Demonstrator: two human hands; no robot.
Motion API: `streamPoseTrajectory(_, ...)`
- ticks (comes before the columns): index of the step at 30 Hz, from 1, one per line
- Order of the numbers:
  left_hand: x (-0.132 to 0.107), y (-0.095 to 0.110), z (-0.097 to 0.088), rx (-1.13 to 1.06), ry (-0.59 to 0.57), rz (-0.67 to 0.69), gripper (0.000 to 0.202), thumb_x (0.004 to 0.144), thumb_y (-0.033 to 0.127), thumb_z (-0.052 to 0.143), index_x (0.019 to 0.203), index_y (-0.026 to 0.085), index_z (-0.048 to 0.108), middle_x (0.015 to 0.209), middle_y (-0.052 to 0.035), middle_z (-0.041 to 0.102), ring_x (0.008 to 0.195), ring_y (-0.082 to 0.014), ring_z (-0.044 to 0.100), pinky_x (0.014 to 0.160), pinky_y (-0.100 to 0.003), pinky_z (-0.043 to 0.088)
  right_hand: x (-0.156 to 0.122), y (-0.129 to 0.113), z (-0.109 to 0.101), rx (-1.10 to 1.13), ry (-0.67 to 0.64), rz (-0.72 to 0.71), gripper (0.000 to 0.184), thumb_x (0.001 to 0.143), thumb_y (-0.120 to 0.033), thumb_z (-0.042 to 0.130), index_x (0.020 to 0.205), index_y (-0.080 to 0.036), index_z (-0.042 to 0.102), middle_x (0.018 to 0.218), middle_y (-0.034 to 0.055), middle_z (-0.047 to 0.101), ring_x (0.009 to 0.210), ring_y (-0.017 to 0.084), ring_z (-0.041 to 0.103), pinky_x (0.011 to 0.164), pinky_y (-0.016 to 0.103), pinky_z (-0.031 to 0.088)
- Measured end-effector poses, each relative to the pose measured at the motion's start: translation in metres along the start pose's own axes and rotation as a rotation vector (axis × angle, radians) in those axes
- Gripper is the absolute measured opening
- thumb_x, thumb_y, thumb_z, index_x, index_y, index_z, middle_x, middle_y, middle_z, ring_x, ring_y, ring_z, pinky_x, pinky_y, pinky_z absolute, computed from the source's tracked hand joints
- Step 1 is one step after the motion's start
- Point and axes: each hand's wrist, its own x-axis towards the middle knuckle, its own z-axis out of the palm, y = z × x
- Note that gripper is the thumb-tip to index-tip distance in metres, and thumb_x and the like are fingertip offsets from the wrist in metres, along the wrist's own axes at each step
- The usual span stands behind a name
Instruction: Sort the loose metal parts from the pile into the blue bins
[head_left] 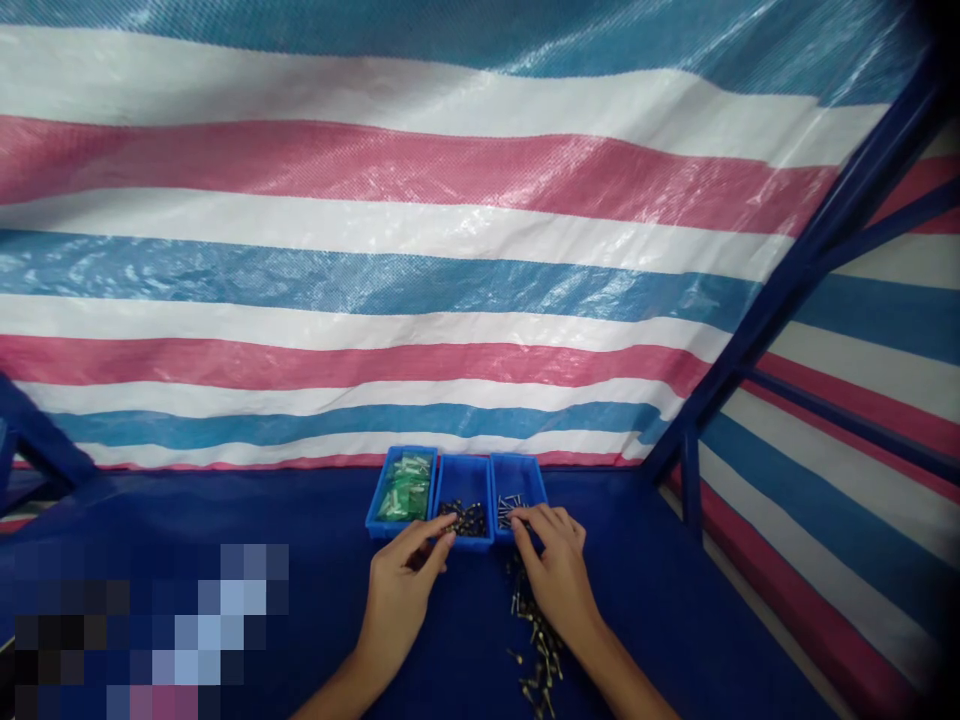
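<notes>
Head view: left hand [399, 590] is sitting at dark parts [472, 518], right hand [559, 558] at screws [508, 503]. Cannot tell whether fingers [421, 535] are pinching.

On my feed I count three blue bins [463, 474], one left hand [399, 592], one right hand [559, 562] and one tabletop [645, 580]. The loose metal fasteners [541, 640] overlap too much to number.
</notes>
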Motion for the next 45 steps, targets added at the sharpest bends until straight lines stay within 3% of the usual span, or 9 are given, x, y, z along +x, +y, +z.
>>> streamPoseTrajectory(3,0.000,0.001,0.000,-0.026,0.006,-0.050,0.035,0.097,0.049,0.076,0.120,0.023,0.082,0.086,-0.0035,0.077,0.066,-0.0170,0.071,0.053,-0.022,0.056,0.000,0.000,0.000,0.014,-0.014,0.009,0.029,0.111,-0.038,0.047,0.108,-0.030,0.075,0.107,0.0029,0.077,0.102,0.025,0.067,0.098,0.043,0.040)
streamPoseTrajectory(7,0.000,0.006,0.001,-0.046,0.010,-0.127,0.039,0.094,0.052,0.078,0.116,0.020,0.082,0.072,-0.0025,0.075,0.060,-0.0174,0.070,0.048,-0.021,0.052,0.001,0.000,-0.001,0.026,-0.024,0.017,0.029,0.111,-0.038,0.047,0.109,-0.030,0.075,0.107,0.0031,0.077,0.103,0.026,0.066,0.098,0.043,0.039)
streamPoseTrajectory(13,-0.001,0.003,0.001,-0.118,-0.029,-0.156,0.040,0.097,0.053,0.073,0.121,0.020,0.078,0.100,-0.0085,0.083,0.063,-0.0163,0.071,0.047,-0.021,0.052,0.001,-0.001,-0.001,0.005,-0.010,0.007,0.028,0.111,-0.036,0.048,0.107,-0.031,0.075,0.107,0.0020,0.077,0.102,0.025,0.066,0.097,0.042,0.039)
streamPoseTrajectory(21,0.001,0.000,0.000,-0.075,-0.040,-0.183,0.048,0.097,0.058,0.071,0.124,0.019,0.077,0.098,-0.0079,0.082,0.060,-0.0160,0.068,0.047,-0.022,0.052,0.000,0.000,0.000,0.047,-0.024,0.025,0.027,0.111,-0.038,0.049,0.109,-0.030,0.075,0.108,0.0023,0.077,0.104,0.025,0.065,0.098,0.042,0.037)
streamPoseTrajectory(24,0.002,0.001,-0.003,0.016,-0.037,-0.139,0.047,0.100,0.058,0.066,0.125,0.020,0.078,0.089,-0.0043,0.079,0.055,-0.0146,0.064,0.048,-0.022,0.051,0.000,0.002,0.001,0.049,-0.017,0.026,0.028,0.111,-0.037,0.048,0.108,-0.030,0.075,0.108,0.0027,0.077,0.103,0.025,0.065,0.098,0.043,0.037)
streamPoseTrajectory(29,0.005,0.000,-0.007,0.159,0.008,0.012,0.036,0.106,0.051,0.062,0.112,0.023,0.082,0.082,-0.0017,0.073,0.069,-0.0170,0.067,0.067,-0.024,0.054,-0.001,0.003,0.002,0.037,-0.019,0.012,0.028,0.111,-0.037,0.048,0.108,-0.031,0.075,0.108,0.0025,0.077,0.104,0.025,0.066,0.099,0.043,0.038)
streamPoseTrajectory(35,0.008,-0.005,-0.008,0.240,0.015,-0.014,0.041,0.102,0.057,0.065,0.093,0.022,0.082,0.066,0.0013,0.065,0.060,-0.0164,0.060,0.059,-0.024,0.048,0.000,0.002,0.001,0.038,-0.011,0.018,0.026,0.111,-0.037,0.049,0.109,-0.031,0.075,0.108,0.0015,0.077,0.104,0.025,0.066,0.098,0.042,0.038)
streamPoseTrajectory(42,0.010,-0.011,-0.006,0.296,0.044,0.010,0.043,0.100,0.061,0.066,0.096,0.021,0.084,0.060,0.0034,0.057,0.055,-0.0153,0.055,0.055,-0.023,0.045,0.000,0.001,0.000,0.052,-0.012,0.023,0.026,0.111,-0.037,0.049,0.109,-0.031,0.075,0.109,0.0017,0.077,0.104,0.024,0.066,0.099,0.043,0.037)
streamPoseTrajectory(45,0.007,-0.007,-0.005,0.333,-0.004,0.079,0.039,0.104,0.054,0.063,0.100,0.022,0.082,0.061,0.0036,0.058,0.053,-0.0146,0.056,0.054,-0.023,0.046,0.001,0.002,0.000,0.052,-0.011,0.018,0.027,0.111,-0.037,0.049,0.108,-0.030,0.075,0.108,0.0022,0.077,0.104,0.025,0.066,0.099,0.043,0.037)
